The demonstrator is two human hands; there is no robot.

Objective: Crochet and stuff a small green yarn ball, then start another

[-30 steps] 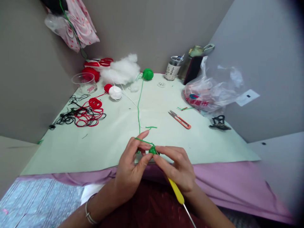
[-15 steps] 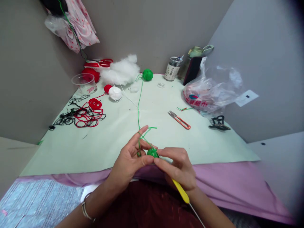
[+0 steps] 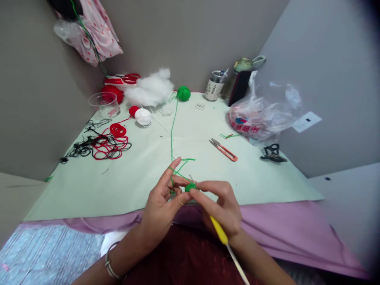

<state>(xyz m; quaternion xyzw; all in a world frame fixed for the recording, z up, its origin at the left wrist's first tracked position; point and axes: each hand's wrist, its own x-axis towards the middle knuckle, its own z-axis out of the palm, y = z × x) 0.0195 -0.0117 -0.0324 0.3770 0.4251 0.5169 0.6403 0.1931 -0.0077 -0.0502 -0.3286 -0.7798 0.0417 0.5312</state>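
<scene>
Between thumb and fingers, my left hand (image 3: 163,198) pinches a small green crochet piece (image 3: 190,187). Green yarn (image 3: 171,134) loops over its raised index finger and runs back to a green yarn ball (image 3: 183,94). My right hand (image 3: 224,206) is closed around a crochet hook (image 3: 219,230) with a yellow handle, its shaft pointing at the green piece. The hook's thin tip shows just beyond the piece, and the right fingertips touch the piece's edge. Short green yarn ends lie on the table past the left fingers.
Orange thread snips (image 3: 223,149) lie right of centre, with a black hair claw (image 3: 273,153) and a plastic bag (image 3: 258,114) farther right. Tangled red and black yarn (image 3: 103,144), a clear cup (image 3: 104,105), a white yarn ball (image 3: 143,117) and white stuffing (image 3: 150,89) are on the left.
The hook has pushed forward, so its tip now shows beyond the green piece. My right hand has shifted slightly left and up, and the piece has tilted.
</scene>
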